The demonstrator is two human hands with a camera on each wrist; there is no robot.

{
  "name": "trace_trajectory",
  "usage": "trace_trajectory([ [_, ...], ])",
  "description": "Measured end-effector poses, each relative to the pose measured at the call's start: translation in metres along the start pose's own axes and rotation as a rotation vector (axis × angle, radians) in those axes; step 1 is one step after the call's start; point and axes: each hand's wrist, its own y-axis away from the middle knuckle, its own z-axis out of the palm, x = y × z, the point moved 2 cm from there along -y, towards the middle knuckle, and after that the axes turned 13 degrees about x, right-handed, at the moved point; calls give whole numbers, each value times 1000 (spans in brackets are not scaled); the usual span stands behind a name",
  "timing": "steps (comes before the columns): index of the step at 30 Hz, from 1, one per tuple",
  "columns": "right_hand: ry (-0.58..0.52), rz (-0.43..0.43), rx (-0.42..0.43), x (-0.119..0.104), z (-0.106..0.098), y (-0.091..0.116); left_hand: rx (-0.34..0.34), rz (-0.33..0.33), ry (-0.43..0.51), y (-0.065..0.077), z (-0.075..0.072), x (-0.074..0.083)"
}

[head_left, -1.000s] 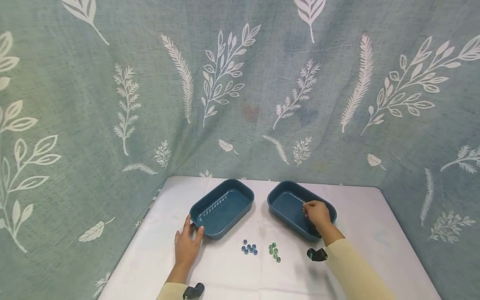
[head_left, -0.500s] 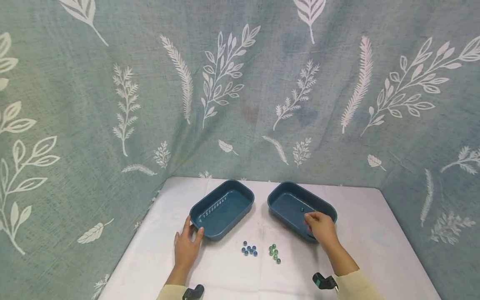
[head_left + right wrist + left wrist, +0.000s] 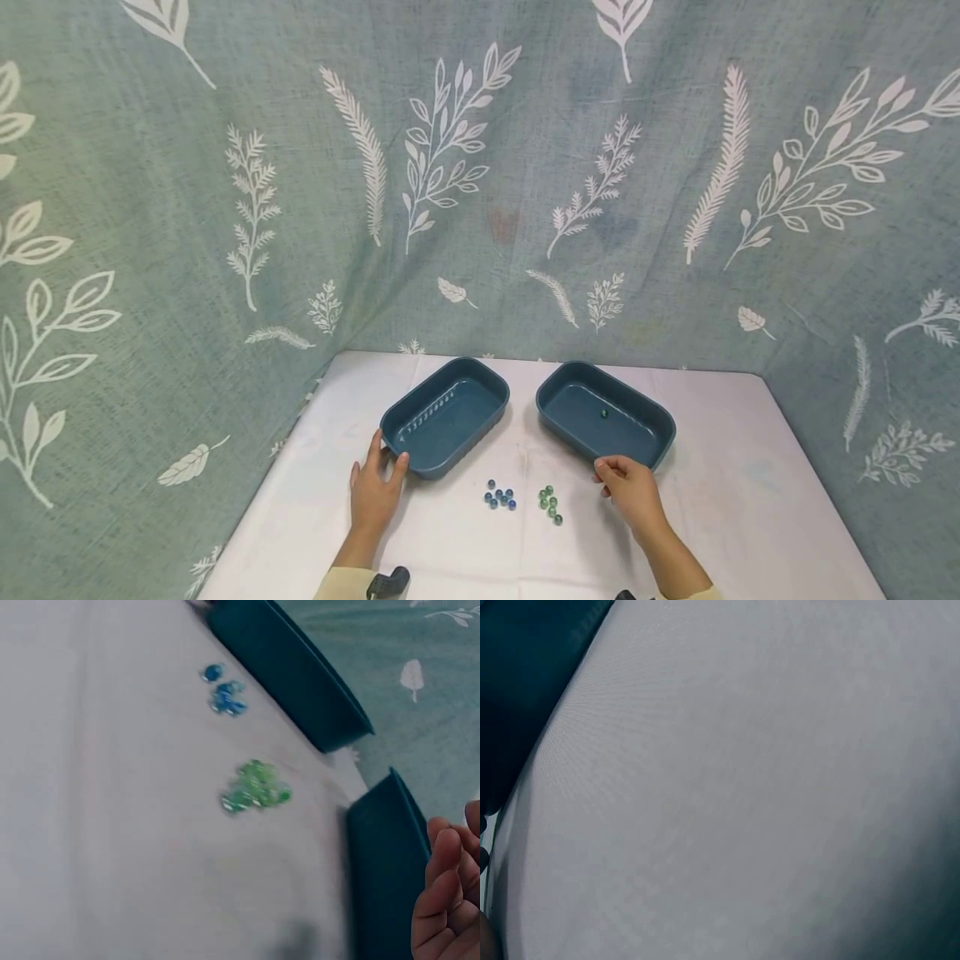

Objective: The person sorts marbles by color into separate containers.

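Observation:
Two dark blue plastic trays stand on the white cloth. At the near-left corner of the left tray point(image 3: 442, 421), my left hand point(image 3: 374, 492) rests with spread fingers touching the tray. A single green marble point(image 3: 604, 413) lies inside the right tray point(image 3: 577, 433). My right hand point(image 3: 630, 492) hovers just in front of that tray's near side, fingers loosely bent, with nothing visible in them. Between the hands sit a cluster of several blue marbles point(image 3: 504, 501) and a cluster of several green marbles point(image 3: 552, 502). In the left wrist view only fingertips show at the edge.
A leaf-patterned green cloth point(image 3: 525, 183) hangs behind and along both sides of the white-covered table point(image 3: 720, 500). In the right wrist view, both tray walls rise beyond the marbles. A gap separates the trays.
My right hand has drawn back from inside the right tray toward me. The green marble it let go now shows on the tray floor. My left hand stays put.

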Motion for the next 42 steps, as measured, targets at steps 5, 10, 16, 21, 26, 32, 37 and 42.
trace_trajectory([
  [5,14,18,-25,13,13,13,-4,-6,-4,0,0,0],
  [10,59,18,-47,23,23,21,0,-6,-10,0,0,1],
  [16,118,-20,-79,32,34,27,22,-5,-15,0,2,-1],
  [21,153,-45,-109,34,42,32,18,-9,-11,0,3,-3],
  [26,177,-39,-120,35,47,36,8,-9,-9,0,3,-4],
  [32,234,-19,-133,39,52,39,-1,-20,-12,0,3,-1],
  [37,276,-30,-148,40,55,41,2,-15,-19,0,3,-1],
  [42,322,-61,-156,38,57,42,12,-21,-19,0,3,-3],
])
